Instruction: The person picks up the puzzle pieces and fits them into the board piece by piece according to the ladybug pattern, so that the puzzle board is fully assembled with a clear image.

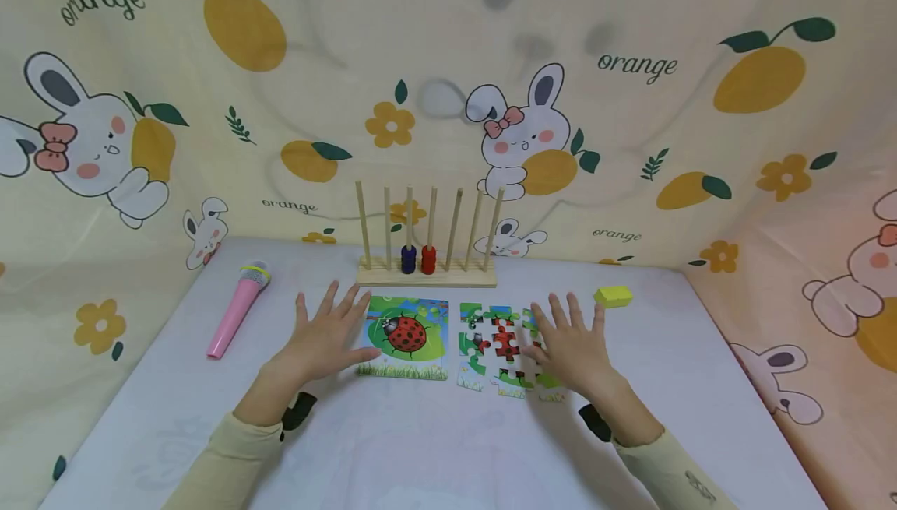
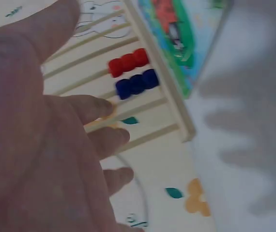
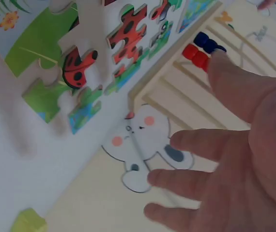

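My left hand point(image 1: 318, 345) is spread with straight fingers over the left side of a ladybug picture board point(image 1: 404, 337); nothing is in it. Over the right part of a spread-out ladybug jigsaw, my right hand point(image 1: 576, 345) holds nothing, its fingers apart. The hand covers some of the puzzle pieces point(image 1: 506, 344). In the right wrist view, gaps show between the pieces, such as a red spotted piece point(image 3: 128, 36). Behind the board stands a wooden peg rack point(image 1: 426, 279) with dark blue beads point(image 1: 409, 260) and red beads point(image 1: 428, 260) on two neighbouring pegs.
A pink toy microphone point(image 1: 237, 311) lies on the left of the white table point(image 1: 420, 455). To the right of the rack is a yellow block point(image 1: 613, 297). A cloth backdrop point(image 1: 420, 27) printed with rabbits and oranges rises behind the table and at its sides.
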Motion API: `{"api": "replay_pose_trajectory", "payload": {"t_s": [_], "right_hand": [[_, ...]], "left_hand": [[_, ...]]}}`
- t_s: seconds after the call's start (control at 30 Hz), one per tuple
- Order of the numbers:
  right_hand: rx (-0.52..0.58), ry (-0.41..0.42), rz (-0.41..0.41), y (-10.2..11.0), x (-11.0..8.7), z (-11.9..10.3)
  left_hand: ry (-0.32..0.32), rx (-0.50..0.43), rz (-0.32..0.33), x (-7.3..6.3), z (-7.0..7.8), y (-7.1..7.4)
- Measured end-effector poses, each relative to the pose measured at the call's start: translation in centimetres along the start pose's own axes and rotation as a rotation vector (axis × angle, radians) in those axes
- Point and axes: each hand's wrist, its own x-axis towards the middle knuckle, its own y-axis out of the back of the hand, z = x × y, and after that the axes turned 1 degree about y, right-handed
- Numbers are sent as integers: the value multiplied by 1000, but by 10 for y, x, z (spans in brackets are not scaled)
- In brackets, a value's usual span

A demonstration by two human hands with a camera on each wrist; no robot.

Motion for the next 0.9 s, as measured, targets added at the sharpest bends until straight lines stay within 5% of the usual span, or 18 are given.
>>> {"api": "replay_pose_trajectory", "payload": {"t_s": [0.43,0.67,0.9], "right_hand": [[363,107,125,-8,38,7],[762,201,-35,-21,68,7],[868,268,-169,-26,98,-2]], "left_hand": [[-78,-144,-148,13,-30,-32],[-102,-185,-187,17,-35,-41],[-109,-188,-185,20,-38,-44]]}}
